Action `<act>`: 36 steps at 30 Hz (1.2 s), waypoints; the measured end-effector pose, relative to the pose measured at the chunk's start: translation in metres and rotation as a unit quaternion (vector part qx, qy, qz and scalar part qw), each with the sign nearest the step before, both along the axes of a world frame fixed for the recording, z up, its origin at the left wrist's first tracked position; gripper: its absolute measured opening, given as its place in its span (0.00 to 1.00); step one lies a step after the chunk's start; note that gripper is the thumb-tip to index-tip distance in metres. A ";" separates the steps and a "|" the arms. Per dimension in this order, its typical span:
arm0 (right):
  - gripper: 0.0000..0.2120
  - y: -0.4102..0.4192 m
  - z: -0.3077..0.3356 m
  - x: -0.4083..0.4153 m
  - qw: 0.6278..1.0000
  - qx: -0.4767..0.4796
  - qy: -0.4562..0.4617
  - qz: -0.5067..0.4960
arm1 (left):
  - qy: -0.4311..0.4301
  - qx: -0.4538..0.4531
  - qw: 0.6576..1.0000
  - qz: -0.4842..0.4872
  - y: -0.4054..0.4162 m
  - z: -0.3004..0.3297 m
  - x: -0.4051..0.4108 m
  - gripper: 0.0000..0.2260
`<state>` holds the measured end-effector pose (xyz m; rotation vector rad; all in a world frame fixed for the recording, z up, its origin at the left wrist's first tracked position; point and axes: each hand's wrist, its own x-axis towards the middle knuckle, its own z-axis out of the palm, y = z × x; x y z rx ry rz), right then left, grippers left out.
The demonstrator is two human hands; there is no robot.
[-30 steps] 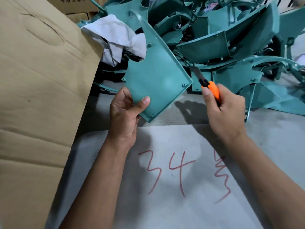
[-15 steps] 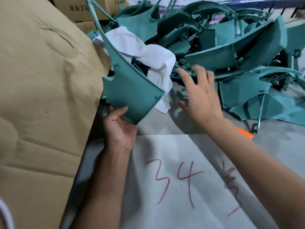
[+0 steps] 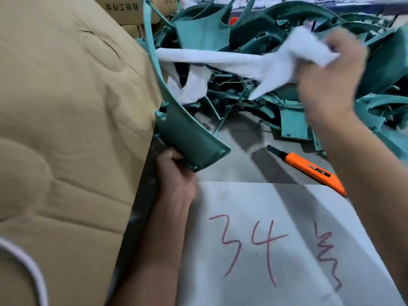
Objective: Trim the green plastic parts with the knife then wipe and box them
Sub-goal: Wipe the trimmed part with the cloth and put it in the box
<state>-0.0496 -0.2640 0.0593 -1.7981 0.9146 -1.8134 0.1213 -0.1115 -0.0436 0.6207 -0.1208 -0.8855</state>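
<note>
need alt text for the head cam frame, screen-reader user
A person's left hand holds a curved green plastic part by its lower edge while the right hand grips a white cloth lifted over a pile of green parts. An orange knife lies on the grey surface beside a sheet marked 34; a cardboard box fills the left.

Left hand [image 3: 174,173] holds green part [image 3: 187,138]; right hand [image 3: 331,80] grips white cloth [image 3: 265,65].

A curved green plastic part [image 3: 187,138] stands tilted at nine o'clock, its lower edge held. A white cloth [image 3: 254,65] stretches across twelve o'clock over the heap of green parts [image 3: 293,127]. The orange knife [image 3: 309,167] lies flat at three o'clock.
</note>
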 end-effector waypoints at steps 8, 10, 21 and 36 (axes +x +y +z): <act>0.05 0.039 -0.033 -0.081 0.935 0.250 0.251 0.033 | 0.002 0.013 1.000 0.027 0.004 -0.001 -0.005 0.26; 0.14 0.042 -0.044 -0.072 0.916 0.259 0.305 0.023 | 0.007 0.025 0.999 0.025 0.005 0.001 -0.003 0.39; 0.11 0.051 -0.105 0.001 0.859 0.085 0.504 -0.013 | -0.014 0.061 0.997 0.035 0.007 0.001 -0.007 0.31; 0.17 0.065 -0.040 -0.060 0.901 0.308 0.075 0.296 | -0.037 0.080 0.996 0.028 0.007 0.002 -0.007 0.30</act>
